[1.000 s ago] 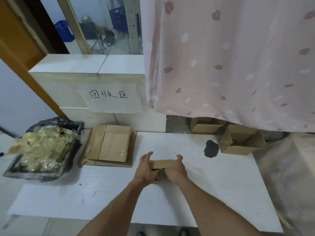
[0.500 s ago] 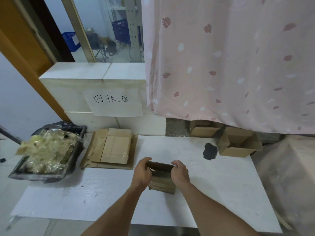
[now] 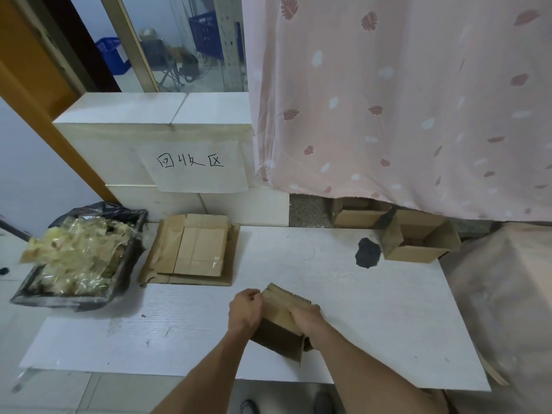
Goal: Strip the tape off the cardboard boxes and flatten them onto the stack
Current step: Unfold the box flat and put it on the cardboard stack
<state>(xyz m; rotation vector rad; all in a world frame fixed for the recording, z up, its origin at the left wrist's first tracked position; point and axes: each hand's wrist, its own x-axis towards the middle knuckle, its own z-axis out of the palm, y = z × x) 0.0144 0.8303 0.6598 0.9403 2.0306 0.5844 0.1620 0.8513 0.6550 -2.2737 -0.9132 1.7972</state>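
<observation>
Left hand and right hand, each grip curled, clasping small cardboard box between them, low over desk. Light, stiff, creasing readily; gripping opposite edges advisable. Flattened stack lying beyond left grip.

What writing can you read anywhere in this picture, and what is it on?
"回收区": handwritten in black on the white paper sheet stuck to the front of the white blocks behind the table.
No print is readable on the cardboard boxes, the blue crates beyond the glass, or anything else.
</observation>
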